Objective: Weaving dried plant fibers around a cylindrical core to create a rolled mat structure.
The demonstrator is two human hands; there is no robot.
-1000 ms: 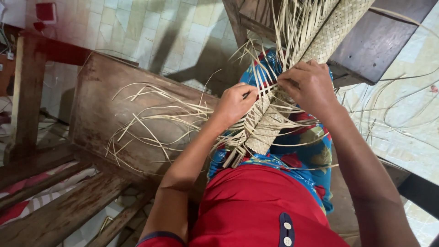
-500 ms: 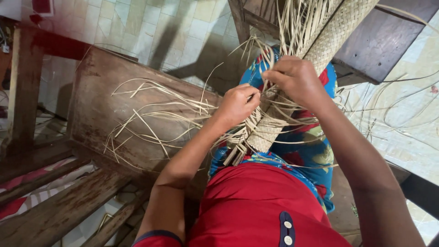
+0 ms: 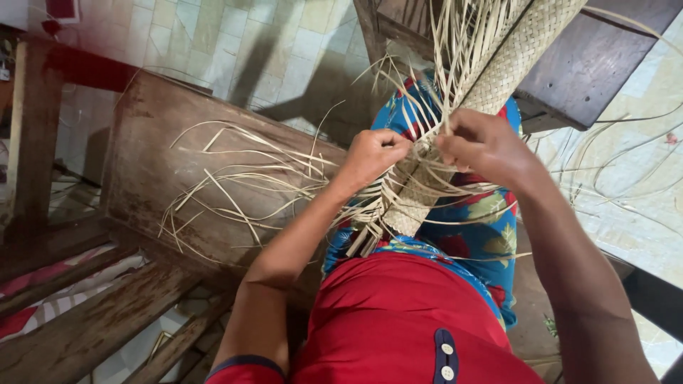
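Observation:
A long woven straw mat strip runs from the upper right down onto my lap, its lower end frayed into loose strands. My left hand pinches several pale straw strands at the strip's left edge. Across from it, my right hand grips strands where the weave stops, fingers curled tight. Loose straw strands fan out to the left over a wooden bench. More upright strands stick up beyond both hands.
A worn wooden bench stands to my left, with slatted wood below it. Another dark wooden seat sits at the upper right. Thin straw strands lie across the pale tiled floor on the right. A red shirt and blue patterned cloth cover my lap.
Both hands have shifted slightly along the strip's unwoven edge and closed in on each other, with the loose strands on the left swinging as they are pulled.

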